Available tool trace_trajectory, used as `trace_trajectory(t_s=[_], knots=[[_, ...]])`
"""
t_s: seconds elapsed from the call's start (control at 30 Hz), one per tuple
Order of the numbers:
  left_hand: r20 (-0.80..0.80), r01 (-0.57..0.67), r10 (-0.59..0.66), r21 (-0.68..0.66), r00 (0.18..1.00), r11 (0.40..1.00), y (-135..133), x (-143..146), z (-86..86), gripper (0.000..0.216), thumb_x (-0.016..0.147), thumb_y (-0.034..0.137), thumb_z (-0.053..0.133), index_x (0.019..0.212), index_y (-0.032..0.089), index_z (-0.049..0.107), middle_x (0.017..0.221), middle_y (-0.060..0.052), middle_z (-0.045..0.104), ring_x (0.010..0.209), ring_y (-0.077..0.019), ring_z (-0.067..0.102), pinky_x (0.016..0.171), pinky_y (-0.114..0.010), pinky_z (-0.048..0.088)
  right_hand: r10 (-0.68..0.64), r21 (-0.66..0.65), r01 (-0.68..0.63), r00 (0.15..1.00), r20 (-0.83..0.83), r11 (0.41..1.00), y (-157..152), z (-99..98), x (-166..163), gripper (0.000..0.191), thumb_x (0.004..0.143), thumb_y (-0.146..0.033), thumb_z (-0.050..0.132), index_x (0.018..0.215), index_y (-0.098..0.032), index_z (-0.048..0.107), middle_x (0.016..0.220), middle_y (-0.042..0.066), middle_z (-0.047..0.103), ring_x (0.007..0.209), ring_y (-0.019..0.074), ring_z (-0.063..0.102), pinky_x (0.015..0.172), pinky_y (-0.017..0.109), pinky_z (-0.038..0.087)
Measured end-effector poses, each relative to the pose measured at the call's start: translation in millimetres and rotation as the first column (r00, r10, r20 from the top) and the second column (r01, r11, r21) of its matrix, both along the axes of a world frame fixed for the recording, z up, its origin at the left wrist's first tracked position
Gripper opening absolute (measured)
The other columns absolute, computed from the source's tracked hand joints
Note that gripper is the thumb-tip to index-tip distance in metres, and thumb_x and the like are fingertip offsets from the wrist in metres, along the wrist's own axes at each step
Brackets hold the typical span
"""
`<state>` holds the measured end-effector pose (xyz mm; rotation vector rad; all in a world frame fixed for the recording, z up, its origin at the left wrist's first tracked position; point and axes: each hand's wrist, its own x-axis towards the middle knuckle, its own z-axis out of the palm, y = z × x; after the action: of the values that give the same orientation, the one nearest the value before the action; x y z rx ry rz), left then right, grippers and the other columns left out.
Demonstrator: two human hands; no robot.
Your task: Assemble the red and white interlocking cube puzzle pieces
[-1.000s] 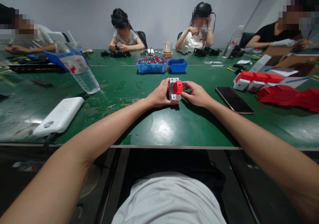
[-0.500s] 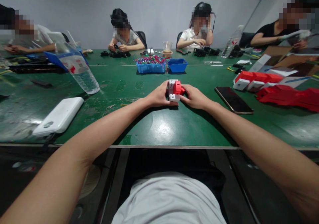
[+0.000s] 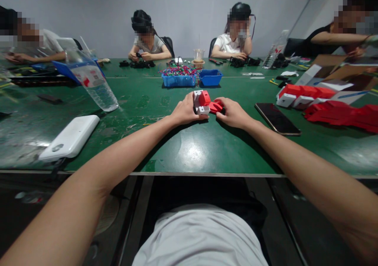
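Note:
My left hand [image 3: 186,110] is closed round a white block-shaped part with a red piece [image 3: 204,98] set in it. Its white lower end [image 3: 202,110] shows a small dark hole. To the right of it my right hand [image 3: 232,112] pinches a flat red plastic piece [image 3: 216,106], whose left end meets or lies very close to the block; I cannot tell which. Something dark shows by the right fingertips. Both hands are low over the green table [image 3: 195,151], in front of two blue bins.
One blue bin [image 3: 179,81] holds many coloured wire bits; a second blue bin [image 3: 210,79] stands beside it. At right lie a phone [image 3: 277,118] and red-and-white parts [image 3: 305,94]. At left are a white power bank [image 3: 71,137] and a water bottle [image 3: 96,86]. Several people sit around.
The white-and-red block has moved slightly left and tilted in my left hand. The red piece in my right hand now shows more, lower and flatter. A co-worker at far right has stretched out an arm.

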<state>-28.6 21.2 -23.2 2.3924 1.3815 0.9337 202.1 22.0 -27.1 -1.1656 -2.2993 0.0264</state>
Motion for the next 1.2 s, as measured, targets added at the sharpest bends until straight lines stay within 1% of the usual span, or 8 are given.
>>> trace_trajectory(t_s=[0.17,0.33,0.53,0.67,0.8,0.97,1.1,1.2], knots=[[-0.003,-0.002,0.002,-0.021,1.0,1.0,0,-1,-0.3,0.102,0.06,0.058,0.083,0.138,0.011,0.037,0.14,-0.021,0.051,0.129,-0.036,0.053,0.109,-0.051,0.044,-0.028,0.028,0.032,0.993,-0.114,0.999,0,0.4,-1,0.045,0.072,-0.022,0.062,0.116,-0.014,0.06,0.116,0.017,0.067,0.105,0.0314,0.064,0.092,0.046,0.052],[-0.018,0.005,-0.005,-0.026,1.0,1.0,-2,-1,0.3,0.099,0.062,0.059,0.081,0.139,0.015,0.037,0.141,-0.019,0.052,0.129,-0.0353,0.053,0.109,-0.05,0.044,-0.151,-0.098,0.123,0.919,-0.365,0.988,3,0.7,-4,0.038,0.071,-0.022,0.065,0.109,-0.018,0.06,0.111,0.012,0.068,0.094,0.0257,0.066,0.084,0.043,0.054],[-0.019,0.013,-0.013,-0.016,1.0,1.0,-2,-2,-0.2,0.098,0.063,0.058,0.081,0.139,0.014,0.039,0.141,-0.019,0.053,0.127,-0.0348,0.055,0.108,-0.05,0.045,-0.418,-0.516,-0.007,0.576,-0.702,0.857,3,14.6,-10,0.017,0.079,-0.021,0.063,0.094,-0.02,0.058,0.085,0.002,0.065,0.066,0.0129,0.062,0.055,0.023,0.05],[-0.014,0.025,-0.025,-0.017,1.0,1.0,-2,-2,0.2,0.097,0.063,0.057,0.082,0.139,0.013,0.04,0.139,-0.018,0.054,0.125,-0.0344,0.056,0.107,-0.049,0.045,-0.526,-0.634,-0.189,0.41,-0.745,0.75,0,23.5,-12,0.01,0.092,-0.017,0.05,0.085,-0.017,0.058,0.07,0.0,0.062,0.05,0.0088,0.058,0.041,0.017,0.039],[-0.011,0.028,-0.028,-0.019,1.0,0.999,-3,-2,1.2,0.096,0.063,0.055,0.082,0.139,0.014,0.04,0.139,-0.018,0.054,0.126,-0.0343,0.056,0.107,-0.049,0.046,-0.485,-0.621,-0.266,0.431,-0.761,0.738,-4,23.8,-11,0.03,0.103,-0.028,0.045,0.078,-0.016,0.057,0.056,-0.002,0.055,0.039,0.0052,0.049,0.036,0.014,0.032],[-0.029,0.027,-0.027,-0.019,0.999,0.999,-2,-2,1.7,0.095,0.064,0.057,0.081,0.138,0.013,0.041,0.138,-0.018,0.055,0.124,-0.0348,0.057,0.105,-0.049,0.047,-0.465,-0.625,-0.283,0.467,-0.752,0.728,-5,22.1,-13,0.025,0.1,-0.033,0.055,0.081,-0.017,0.055,0.057,-0.001,0.06,0.039,0.0068,0.052,0.035,0.015,0.032],[-0.038,0.037,-0.038,-0.011,0.999,0.999,-2,-2,1.2,0.094,0.065,0.059,0.08,0.138,0.014,0.041,0.138,-0.018,0.055,0.125,-0.0347,0.056,0.105,-0.049,0.047,-0.41,-0.592,-0.32,0.484,-0.773,0.739,-3,19.6,-12,0.008,0.093,-0.019,0.064,0.091,-0.018,0.056,0.063,-0.001,0.065,0.049,0.0098,0.062,0.039,0.014,0.036],[-0.037,0.04,-0.04,-0.001,0.999,0.999,-2,-2,0.4,0.093,0.064,0.06,0.08,0.137,0.016,0.042,0.138,-0.017,0.055,0.127,-0.0342,0.055,0.107,-0.049,0.045,-0.377,-0.57,-0.317,0.501,-0.779,0.758,-2,17.5,-9,0.021,0.083,-0.006,0.066,0.094,-0.019,0.055,0.072,-0.002,0.069,0.056,0.0099,0.067,0.042,0.013,0.041]])
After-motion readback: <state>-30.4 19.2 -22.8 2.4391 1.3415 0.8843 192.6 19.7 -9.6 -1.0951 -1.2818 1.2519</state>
